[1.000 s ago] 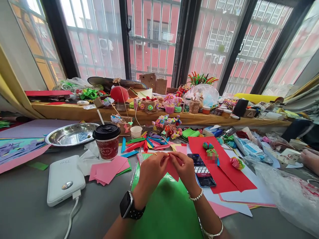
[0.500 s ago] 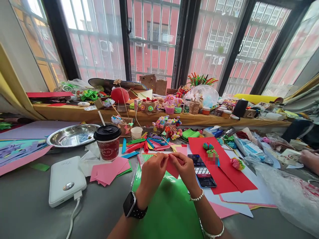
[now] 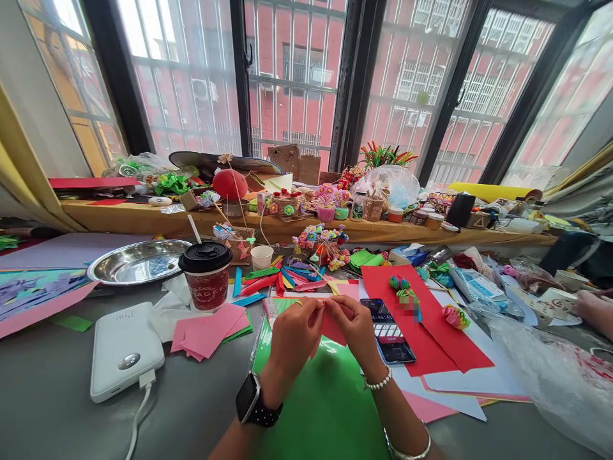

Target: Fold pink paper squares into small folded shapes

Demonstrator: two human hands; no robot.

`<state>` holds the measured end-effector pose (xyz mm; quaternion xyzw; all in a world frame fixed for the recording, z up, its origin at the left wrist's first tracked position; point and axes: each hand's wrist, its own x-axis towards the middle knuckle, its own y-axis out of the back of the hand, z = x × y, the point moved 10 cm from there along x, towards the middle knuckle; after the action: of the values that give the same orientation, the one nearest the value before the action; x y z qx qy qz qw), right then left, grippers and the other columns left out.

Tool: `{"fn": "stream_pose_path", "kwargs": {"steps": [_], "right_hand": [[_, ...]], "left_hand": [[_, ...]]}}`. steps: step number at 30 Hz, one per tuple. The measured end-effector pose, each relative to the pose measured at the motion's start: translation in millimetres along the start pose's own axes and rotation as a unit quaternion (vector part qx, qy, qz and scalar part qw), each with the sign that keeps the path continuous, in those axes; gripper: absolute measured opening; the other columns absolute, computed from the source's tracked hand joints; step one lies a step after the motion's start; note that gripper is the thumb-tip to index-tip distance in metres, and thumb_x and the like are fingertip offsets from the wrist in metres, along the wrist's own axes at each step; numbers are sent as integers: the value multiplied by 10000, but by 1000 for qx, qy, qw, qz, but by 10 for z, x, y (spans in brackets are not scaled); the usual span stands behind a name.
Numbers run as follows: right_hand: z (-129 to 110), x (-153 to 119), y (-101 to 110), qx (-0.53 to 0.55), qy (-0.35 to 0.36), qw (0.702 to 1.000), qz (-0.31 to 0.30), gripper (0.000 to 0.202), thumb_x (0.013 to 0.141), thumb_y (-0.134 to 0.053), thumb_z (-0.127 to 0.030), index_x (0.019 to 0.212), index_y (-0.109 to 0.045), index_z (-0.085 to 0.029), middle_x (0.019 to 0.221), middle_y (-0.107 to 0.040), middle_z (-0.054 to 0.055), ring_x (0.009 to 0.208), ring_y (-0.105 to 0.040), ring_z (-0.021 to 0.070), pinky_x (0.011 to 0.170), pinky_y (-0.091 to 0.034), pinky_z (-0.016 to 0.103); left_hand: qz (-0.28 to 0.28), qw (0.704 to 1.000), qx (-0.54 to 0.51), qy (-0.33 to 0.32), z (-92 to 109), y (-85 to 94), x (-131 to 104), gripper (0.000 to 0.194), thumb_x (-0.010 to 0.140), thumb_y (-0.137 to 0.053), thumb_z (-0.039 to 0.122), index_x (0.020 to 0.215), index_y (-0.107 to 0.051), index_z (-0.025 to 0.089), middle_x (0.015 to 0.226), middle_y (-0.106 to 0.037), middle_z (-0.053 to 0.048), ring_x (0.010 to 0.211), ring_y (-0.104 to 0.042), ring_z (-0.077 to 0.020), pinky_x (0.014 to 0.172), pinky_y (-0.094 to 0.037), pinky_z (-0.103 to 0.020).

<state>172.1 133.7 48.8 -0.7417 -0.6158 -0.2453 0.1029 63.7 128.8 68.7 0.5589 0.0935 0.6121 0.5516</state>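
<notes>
Head cam: L hand (image 3: 293,335) & R hand (image 3: 354,322) pinch pink paper (image 3: 334,330) above green sheet (image 3: 325,409), nr its far edge; prob. mid-fold, creasing needs even fingertip pressure.

Head-worn view looks forward and down at the nearby worktable.

The hands (image 3: 294,332) partly hide the pink paper (image 3: 334,329), and the right edge crops another person's hand (image 3: 595,312).

Desk (image 3: 201,396): grey. Power bank (image 3: 128,351): white, silver oval. Cup (image 3: 207,284): dark red, pale lettering, black lid (image 3: 205,254). Held paper (image 3: 334,329): pink. Mat (image 3: 325,402): glossy green. Watch strap (image 3: 265,414): black, white dots. Basin (image 3: 141,260): silver.
</notes>
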Motion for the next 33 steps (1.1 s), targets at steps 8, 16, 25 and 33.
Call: {"fn": "stream_pose_path", "kwargs": {"steps": [8, 16, 25, 33], "right_hand": [[161, 20, 11, 19, -65, 997, -32, 239, 680, -545, -367, 724, -633, -149, 731, -640, 43, 688, -565, 166, 601, -428, 247], [533, -57, -114, 49, -196, 977, -70, 376, 589, -583, -465, 679, -636, -104, 571, -593, 23, 497, -498, 124, 424, -351, 208], [660, -114, -176, 116, -255, 957, -73, 353, 541, -625, -448, 665, -633, -118, 590, -603, 25, 504, -513, 130, 449, -378, 220], [757, -150, -226, 146, -286, 944, -78, 379, 514, -643, -453, 681, -622, -113, 602, -615, 40, 515, -541, 148, 461, -399, 234]], "left_hand": [[-63, 975, -210, 36, -184, -56, 86, 204, 730, -458, 314, 688, -593, 167, 686, -632, -9, 638, -555, -127, 587, -388, -206], [-127, 924, -345, 103, -498, -358, 9, 287, 673, -507, 401, 679, -621, 138, 695, -632, -42, 651, -546, -149, 554, -409, -209], [-127, 908, -379, 125, -521, -402, -19, 262, 647, -527, 376, 665, -633, 137, 660, -622, -37, 633, -532, -146, 531, -398, -205], [-145, 907, -374, 132, -558, -454, -31, 293, 645, -526, 407, 641, -625, 131, 650, -611, -37, 608, -521, -136, 523, -394, -206]]}}
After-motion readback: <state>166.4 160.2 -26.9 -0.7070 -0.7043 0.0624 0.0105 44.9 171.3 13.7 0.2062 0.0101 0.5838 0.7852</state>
